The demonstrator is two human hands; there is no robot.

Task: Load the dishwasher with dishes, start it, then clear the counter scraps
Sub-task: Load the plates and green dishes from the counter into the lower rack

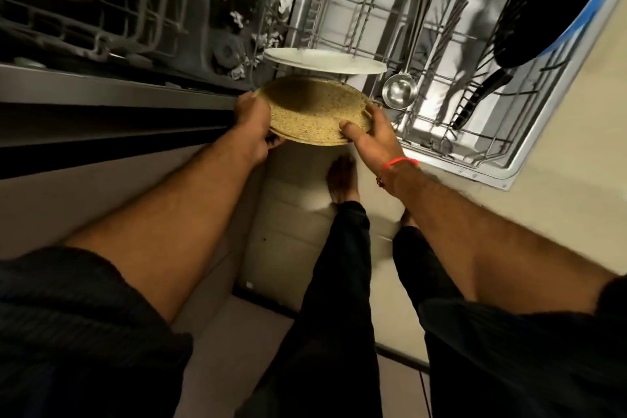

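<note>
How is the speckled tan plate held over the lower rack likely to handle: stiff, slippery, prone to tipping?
The speckled tan plate probably stays stiff: it holds flat though gripped only at its edges by the left hand and right hand. It looks thin, so likely light. Its shallow rim may slip from one hand.

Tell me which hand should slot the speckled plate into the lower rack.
Probably the right hand: it grips the plate on the side nearest the rack, beside the white plate. The left hand holds the far edge, by the counter.
</note>
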